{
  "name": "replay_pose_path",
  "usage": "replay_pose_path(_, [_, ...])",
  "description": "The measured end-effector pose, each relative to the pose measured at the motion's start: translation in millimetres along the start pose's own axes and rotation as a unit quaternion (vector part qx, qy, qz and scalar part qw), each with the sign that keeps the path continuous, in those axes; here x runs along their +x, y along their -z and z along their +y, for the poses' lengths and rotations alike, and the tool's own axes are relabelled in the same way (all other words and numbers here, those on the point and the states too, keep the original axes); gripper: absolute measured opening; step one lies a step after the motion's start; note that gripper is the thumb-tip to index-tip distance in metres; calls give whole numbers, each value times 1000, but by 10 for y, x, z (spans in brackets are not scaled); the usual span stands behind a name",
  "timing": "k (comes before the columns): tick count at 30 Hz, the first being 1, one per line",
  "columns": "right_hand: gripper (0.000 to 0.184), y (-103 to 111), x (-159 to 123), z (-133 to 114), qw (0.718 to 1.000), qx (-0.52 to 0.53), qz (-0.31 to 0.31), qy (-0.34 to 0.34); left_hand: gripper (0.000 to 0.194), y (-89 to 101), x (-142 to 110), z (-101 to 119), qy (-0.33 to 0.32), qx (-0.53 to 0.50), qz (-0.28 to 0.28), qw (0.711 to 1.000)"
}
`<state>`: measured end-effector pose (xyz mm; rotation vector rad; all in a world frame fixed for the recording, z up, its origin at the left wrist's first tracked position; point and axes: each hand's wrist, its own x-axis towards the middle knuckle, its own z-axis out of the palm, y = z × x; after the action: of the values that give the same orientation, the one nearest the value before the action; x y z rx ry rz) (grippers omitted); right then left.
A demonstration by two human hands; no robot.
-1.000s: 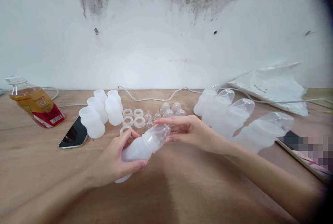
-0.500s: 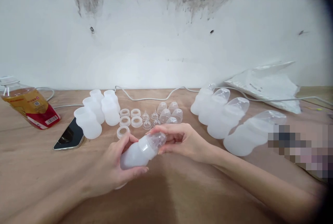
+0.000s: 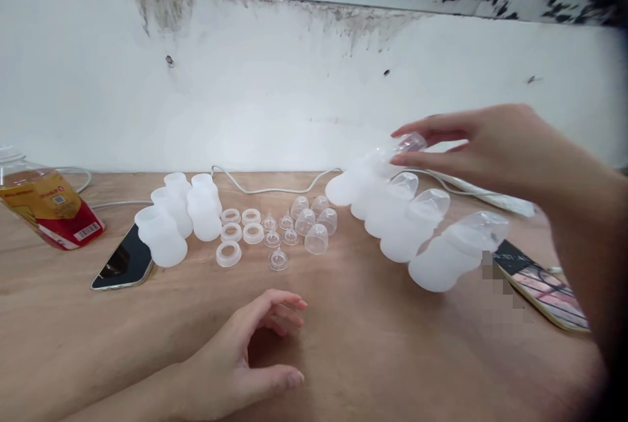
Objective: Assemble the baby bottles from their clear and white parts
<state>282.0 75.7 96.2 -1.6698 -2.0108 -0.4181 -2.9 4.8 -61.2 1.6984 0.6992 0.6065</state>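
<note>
My right hand (image 3: 485, 140) grips a baby bottle (image 3: 344, 188) by its clear domed cap, at the far end of a slanting row of capped baby bottles (image 3: 434, 268). The held bottle leans, its base toward the left; whether it touches the table I cannot tell. My left hand (image 3: 245, 356) is over the front of the table, fingers curved and apart with nothing in them. Beyond it are several clear teats (image 3: 278, 259), white collar rings (image 3: 228, 253) and clear caps (image 3: 316, 239). Open-topped white bottle bodies (image 3: 164, 239) stand in two rows at the left.
A drink bottle (image 3: 53, 209) with a red and yellow label stands far left, beside a dark phone (image 3: 125, 262). Another phone (image 3: 544, 288) lies at the right under my forearm. A white cable (image 3: 275, 190) runs along the wall, and a white bag (image 3: 500, 199) lies back right.
My right hand has carried the capped bottle from the middle to the back of the right-hand row. My left hand has let go of it and opened. The view has shifted slightly right.
</note>
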Motion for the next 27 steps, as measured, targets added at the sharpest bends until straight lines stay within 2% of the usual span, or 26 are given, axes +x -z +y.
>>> replay_pose_path(5, [43, -340, 128, 40, 985, -122, -118, 17, 35, 5, 25, 5, -1, 0, 22, 1000])
replay_pose_path(10, [41, -524, 130, -5, 968, -172, -183, 28, 30, -5, 18, 17, -15, 24, 26, 999])
replay_pose_path(18, [48, -560, 151, 21, 963, -188, -184, 53, 28, 5, 20, 80, -31, 109, 29, 993])
replay_pose_path(22, [48, -624, 163, 96, 961, -208, -169, 73, 27, 11, 19, 82, -40, 114, 20, 992])
replay_pose_path(27, [49, -639, 202, 160, 961, -204, -177, 63, 27, 0, 31, 59, -44, 125, 30, 991])
